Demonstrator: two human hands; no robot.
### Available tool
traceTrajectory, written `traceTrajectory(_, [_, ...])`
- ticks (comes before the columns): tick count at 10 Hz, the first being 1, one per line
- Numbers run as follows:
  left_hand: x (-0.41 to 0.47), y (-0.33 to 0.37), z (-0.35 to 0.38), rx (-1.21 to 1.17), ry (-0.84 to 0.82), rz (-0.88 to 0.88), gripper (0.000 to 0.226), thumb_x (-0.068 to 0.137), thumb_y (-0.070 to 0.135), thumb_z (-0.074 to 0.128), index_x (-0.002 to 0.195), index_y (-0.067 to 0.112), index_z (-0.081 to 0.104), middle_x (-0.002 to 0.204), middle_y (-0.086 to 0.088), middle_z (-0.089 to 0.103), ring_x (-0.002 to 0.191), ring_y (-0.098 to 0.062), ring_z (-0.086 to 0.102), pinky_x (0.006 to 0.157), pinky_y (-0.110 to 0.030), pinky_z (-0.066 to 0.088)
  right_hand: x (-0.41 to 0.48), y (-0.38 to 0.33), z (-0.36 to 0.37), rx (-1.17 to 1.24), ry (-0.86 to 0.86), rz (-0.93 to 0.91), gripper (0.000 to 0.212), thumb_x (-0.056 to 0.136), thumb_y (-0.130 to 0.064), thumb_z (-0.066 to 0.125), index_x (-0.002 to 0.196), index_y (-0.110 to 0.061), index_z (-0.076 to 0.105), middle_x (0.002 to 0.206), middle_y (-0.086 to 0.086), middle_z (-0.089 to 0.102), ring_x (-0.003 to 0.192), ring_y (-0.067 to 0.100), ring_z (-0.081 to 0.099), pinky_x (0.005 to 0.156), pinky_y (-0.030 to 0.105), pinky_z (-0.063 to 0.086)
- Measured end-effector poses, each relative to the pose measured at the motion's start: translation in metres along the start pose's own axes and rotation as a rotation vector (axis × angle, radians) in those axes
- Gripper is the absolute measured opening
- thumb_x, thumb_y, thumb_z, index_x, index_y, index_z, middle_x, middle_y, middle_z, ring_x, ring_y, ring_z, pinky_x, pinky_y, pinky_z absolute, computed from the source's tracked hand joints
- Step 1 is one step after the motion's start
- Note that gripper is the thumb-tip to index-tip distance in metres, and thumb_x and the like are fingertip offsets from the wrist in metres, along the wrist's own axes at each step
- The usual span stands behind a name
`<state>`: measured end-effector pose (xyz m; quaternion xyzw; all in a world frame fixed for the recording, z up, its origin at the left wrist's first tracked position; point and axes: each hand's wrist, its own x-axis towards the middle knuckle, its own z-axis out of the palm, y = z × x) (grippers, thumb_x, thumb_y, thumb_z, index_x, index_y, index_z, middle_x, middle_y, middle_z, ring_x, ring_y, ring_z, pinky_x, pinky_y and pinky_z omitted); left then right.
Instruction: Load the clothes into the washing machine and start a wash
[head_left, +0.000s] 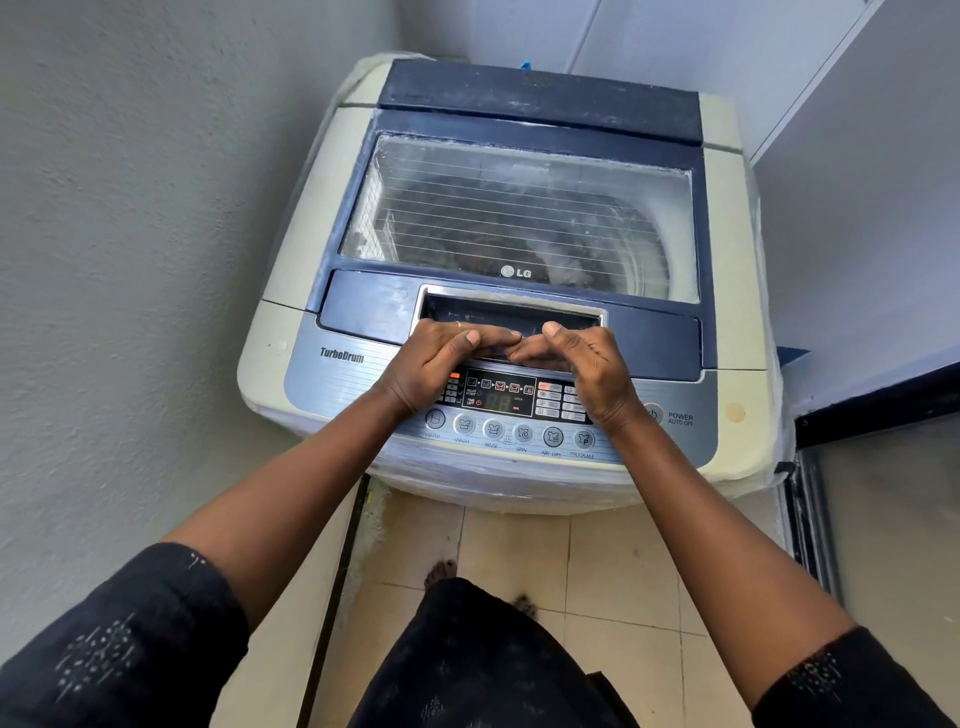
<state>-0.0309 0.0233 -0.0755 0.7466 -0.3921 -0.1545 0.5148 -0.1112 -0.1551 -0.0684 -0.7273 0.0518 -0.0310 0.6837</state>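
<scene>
Left: wall (130, 234) close beside the washing machine (301, 244).
Right: white panel (857, 234) hems that side.
Above: open room over the shut lid (519, 218).

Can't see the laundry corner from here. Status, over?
Left hand and right hand curled on lid handle. Lid shut, dark clothes inside. Control panel lit, partly under wrists.

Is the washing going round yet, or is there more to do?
Not yet, it seems. Done: dark clothes lie inside, seen through the closed glass lid. In hand: the left hand and right hand curl their fingers on the lid handle. Left: pick a program on the buttons and start it. The number display looks dark, and whether anything turns cannot be told.
</scene>
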Motion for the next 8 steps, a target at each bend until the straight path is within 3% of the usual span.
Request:
traceTrajectory(1, [0.001,0.0,0.0,-0.002,-0.001,-0.014,0.05,0.093,0.03,0.029,0.113,0.003,0.065,0.109,0.001,0.065,0.107,-0.002,0.061,0.096,-0.018,0.045,0.001,-0.001,0.002,-0.018,0.021,0.005,0.042,0.091,-0.025,0.038,0.086,0.0,0.072,0.086,0.014,0.072,0.087,0.019,0.071,0.087,0.03,0.055])
traceTrajectory(4, [-0.001,0.008,0.001,0.01,0.02,-0.079,0.056,0.089,0.037,0.028,0.111,0.004,0.067,0.108,0.001,0.066,0.102,0.011,0.059,0.093,-0.011,0.043,-0.001,-0.008,0.011,-0.024,0.088,0.056,0.051,0.088,-0.029,0.04,0.082,0.011,0.071,0.084,0.021,0.071,0.077,0.011,0.071,0.082,0.022,0.055])
traceTrajectory(5, [-0.002,0.014,0.002,0.001,0.046,-0.083,0.059,0.087,0.039,0.027,0.11,0.003,0.068,0.108,-0.004,0.068,0.102,0.002,0.061,0.092,-0.009,0.042,-0.003,-0.012,0.013,-0.047,0.122,0.082,0.049,0.09,-0.028,0.041,0.082,0.009,0.072,0.085,0.022,0.072,0.08,0.017,0.07,0.087,0.028,0.055])
traceTrajectory(6, [0.0,0.019,0.006,-0.04,0.083,-0.136,0.061,0.083,0.041,0.028,0.106,0.004,0.07,0.105,-0.009,0.071,0.096,0.004,0.064,0.088,-0.009,0.044,-0.003,-0.014,0.017,-0.124,0.15,0.147,0.044,0.096,-0.023,0.043,0.075,-0.002,0.075,0.083,0.017,0.073,0.085,0.024,0.07,0.095,0.042,0.052])
traceTrajectory(7, [0.006,0.026,0.004,-0.002,0.087,-0.214,0.061,0.08,0.045,0.028,0.101,0.01,0.074,0.097,-0.009,0.074,0.092,-0.007,0.068,0.09,-0.026,0.051,0.001,-0.02,0.016,-0.263,0.152,0.205,0.044,0.092,-0.034,0.044,0.064,-0.02,0.075,0.079,0.008,0.076,0.083,0.02,0.071,0.093,0.044,0.052])
traceTrajectory(8, [0.026,0.043,-0.001,0.199,0.046,-0.29,0.057,0.082,0.043,0.028,0.097,0.015,0.075,0.094,-0.012,0.074,0.089,-0.021,0.068,0.085,-0.036,0.051,0.004,-0.046,0.013,-0.498,0.116,0.218,0.042,0.094,-0.032,0.047,0.06,-0.017,0.069,0.064,0.003,0.068,0.062,0.015,0.062,0.069,0.031,0.051])
